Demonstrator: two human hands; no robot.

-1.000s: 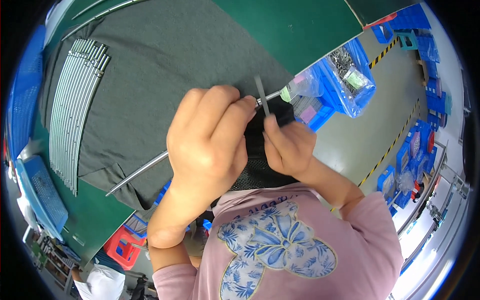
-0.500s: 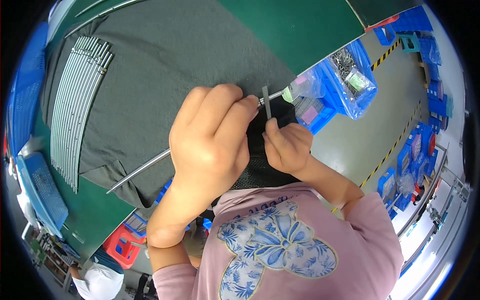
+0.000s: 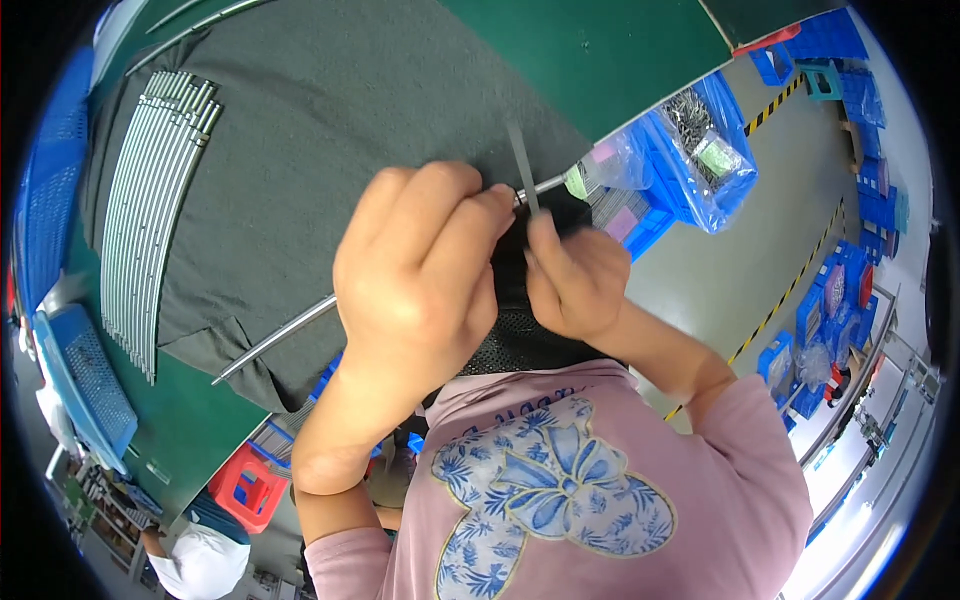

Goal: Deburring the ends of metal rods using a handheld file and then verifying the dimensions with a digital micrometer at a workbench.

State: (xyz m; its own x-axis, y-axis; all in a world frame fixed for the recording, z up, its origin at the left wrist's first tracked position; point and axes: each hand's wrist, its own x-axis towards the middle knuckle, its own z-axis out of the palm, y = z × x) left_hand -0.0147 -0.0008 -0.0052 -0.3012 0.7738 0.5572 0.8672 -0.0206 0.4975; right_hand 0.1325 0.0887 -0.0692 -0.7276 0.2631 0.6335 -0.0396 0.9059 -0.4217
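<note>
My left hand [image 3: 420,280] is closed around a long thin metal rod [image 3: 275,345] that slants from lower left to upper right across a dark grey cloth [image 3: 330,130]. The rod's tip shows past my fingers near the bench edge. My right hand [image 3: 575,280] pinches a slim grey strip-like tool [image 3: 522,165] upright against that tip. Both hands touch each other in front of my chest.
A row of several similar metal rods [image 3: 150,215] lies at the left on the cloth. The green bench [image 3: 610,60] ends at the right, above blue bins and plastic bags of parts [image 3: 700,140]. A blue crate [image 3: 85,380] and red stool [image 3: 250,490] sit lower left.
The grey strip in my right hand has tipped more upright and shifted slightly along the rod's tip. My left hand keeps its grip on the rod.
</note>
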